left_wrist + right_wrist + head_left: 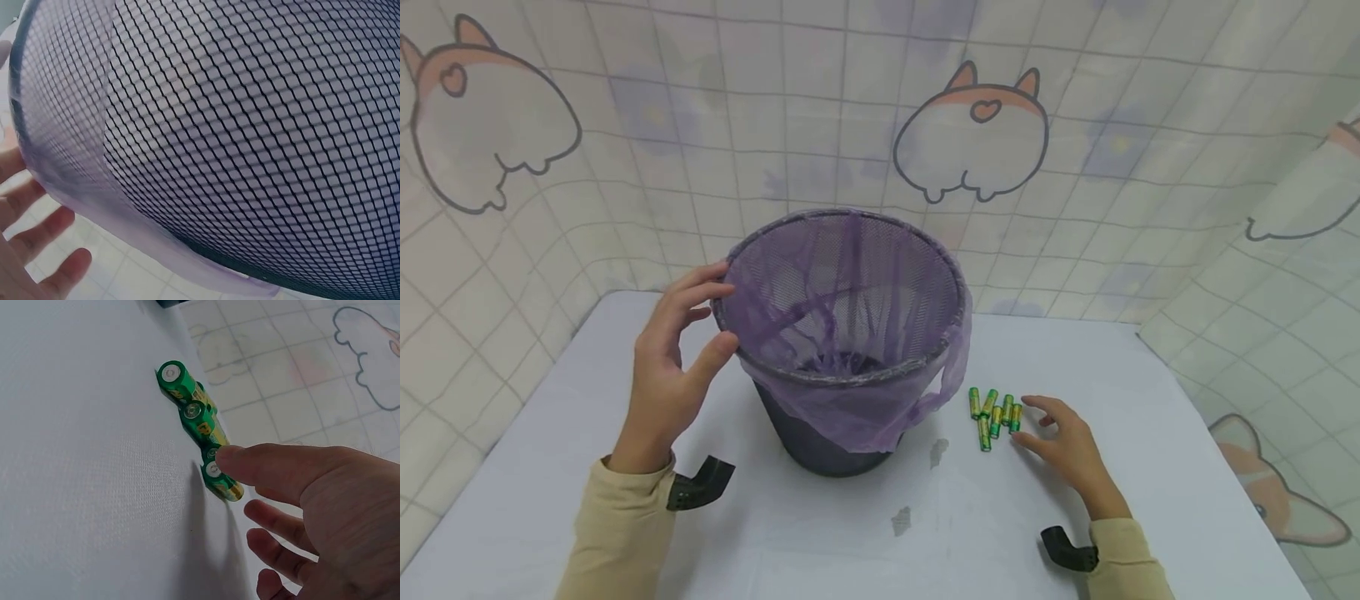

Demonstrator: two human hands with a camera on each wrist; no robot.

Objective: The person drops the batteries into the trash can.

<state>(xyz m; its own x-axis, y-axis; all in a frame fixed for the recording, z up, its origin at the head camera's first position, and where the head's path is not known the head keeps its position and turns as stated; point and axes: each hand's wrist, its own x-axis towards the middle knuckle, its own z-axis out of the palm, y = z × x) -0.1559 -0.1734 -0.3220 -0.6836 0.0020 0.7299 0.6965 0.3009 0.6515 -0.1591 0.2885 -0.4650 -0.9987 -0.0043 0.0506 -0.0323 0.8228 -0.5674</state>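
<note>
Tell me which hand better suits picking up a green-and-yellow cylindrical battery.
Right hand, probably: it is beside the batteries, while the left hand is across at the round black mesh bin.

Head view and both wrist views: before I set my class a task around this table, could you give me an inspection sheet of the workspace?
Surface: white table, with two grey patches in front of the bin.
Job's things: black mesh bin lined with a purple bag folded over its rim; six green-and-yellow batteries lie grouped to its right.
Clutter: nothing seen.
Hands: left hand touches the bin's rim with its fingers; right hand is at the batteries, fingers apart, contact unclear. A black device sits at each wrist.
Cables: nothing seen.
Surroundings: pale backdrop with a grid and cartoon animals.
</note>
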